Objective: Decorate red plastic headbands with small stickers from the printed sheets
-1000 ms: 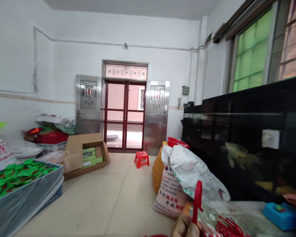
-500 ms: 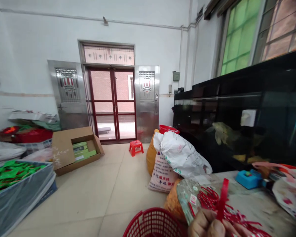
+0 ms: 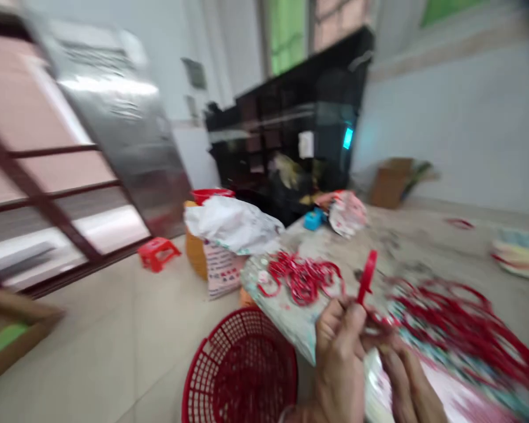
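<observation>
Between the thumb and fingers of my left hand [image 3: 341,352] is a narrow red band [image 3: 367,276], its bent end sticking up. My right hand [image 3: 408,376] is close beside it at the lower right, fingers curled at the band's lower end; motion blur hides the exact grip. Beyond my hands, a tangled pile of red bands [image 3: 302,279] lies on the table [image 3: 361,238]. To the right is another pile of long red bands [image 3: 462,329], smeared by motion.
A red plastic basket [image 3: 198,376] stands on the floor left of my hands. Behind it are a white sack [image 3: 238,223] and a red stool [image 3: 158,254]. A blue box [image 3: 312,219] and a cardboard box [image 3: 391,183] sit toward the table's back, near a dark fish tank [image 3: 255,135].
My view has swung right and down, bringing the table, basket and both hands further into sight. The red band is still upright in my left hand.
</observation>
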A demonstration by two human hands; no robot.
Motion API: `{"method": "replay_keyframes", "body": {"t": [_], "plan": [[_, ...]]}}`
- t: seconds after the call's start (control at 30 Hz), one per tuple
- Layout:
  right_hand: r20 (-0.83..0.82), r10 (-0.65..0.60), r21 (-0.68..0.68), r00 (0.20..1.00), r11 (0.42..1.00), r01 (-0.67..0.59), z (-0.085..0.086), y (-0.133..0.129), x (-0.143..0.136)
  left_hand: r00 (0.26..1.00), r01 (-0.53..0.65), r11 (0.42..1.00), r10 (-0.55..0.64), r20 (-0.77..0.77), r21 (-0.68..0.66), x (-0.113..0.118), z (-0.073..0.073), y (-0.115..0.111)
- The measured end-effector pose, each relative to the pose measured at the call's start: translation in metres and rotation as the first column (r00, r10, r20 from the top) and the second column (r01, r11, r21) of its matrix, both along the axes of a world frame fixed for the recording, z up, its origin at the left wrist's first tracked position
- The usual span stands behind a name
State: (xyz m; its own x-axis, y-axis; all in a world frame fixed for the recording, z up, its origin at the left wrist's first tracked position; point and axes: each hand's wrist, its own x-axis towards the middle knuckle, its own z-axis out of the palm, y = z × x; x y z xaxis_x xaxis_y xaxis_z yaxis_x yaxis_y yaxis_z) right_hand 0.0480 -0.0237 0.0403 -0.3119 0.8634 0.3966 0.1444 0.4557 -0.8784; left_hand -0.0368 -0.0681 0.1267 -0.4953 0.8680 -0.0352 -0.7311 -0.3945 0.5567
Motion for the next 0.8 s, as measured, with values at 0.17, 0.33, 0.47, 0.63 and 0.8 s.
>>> {"method": "replay_keyframes", "body": {"t": [0.17, 0.33, 0.47, 0.63, 0.8], "plan": [[0.299, -0.389, 0.044, 0.871, 0.918, 0.395, -0.049, 0.005, 0.049, 0.963, 0.264, 0.961, -0.268, -0.036, -0.084, 0.008, -0.011, 0.013], [0.501, -0.507, 0.229, 0.701, 0.859, 0.458, -0.096, 0.026, 0.084, 0.932, 0.354, 0.926, -0.361, -0.040, -0.130, 0.008, -0.033, 0.028], [0.523, -0.551, 0.260, 0.650, 0.830, 0.494, -0.106, 0.033, 0.091, 0.924, 0.376, 0.915, -0.382, -0.017, -0.145, 0.008, -0.044, 0.044], [0.236, -0.463, -0.020, 0.855, 0.877, 0.480, -0.072, 0.017, 0.077, 0.910, 0.392, 0.906, -0.408, -0.075, -0.162, 0.014, -0.048, 0.066], [-0.442, -0.299, -0.675, 0.846, 0.732, -0.094, -0.018, 0.018, 0.045, 0.878, 0.397, 0.888, -0.441, -0.184, -0.235, 0.023, -0.056, 0.076]]}}
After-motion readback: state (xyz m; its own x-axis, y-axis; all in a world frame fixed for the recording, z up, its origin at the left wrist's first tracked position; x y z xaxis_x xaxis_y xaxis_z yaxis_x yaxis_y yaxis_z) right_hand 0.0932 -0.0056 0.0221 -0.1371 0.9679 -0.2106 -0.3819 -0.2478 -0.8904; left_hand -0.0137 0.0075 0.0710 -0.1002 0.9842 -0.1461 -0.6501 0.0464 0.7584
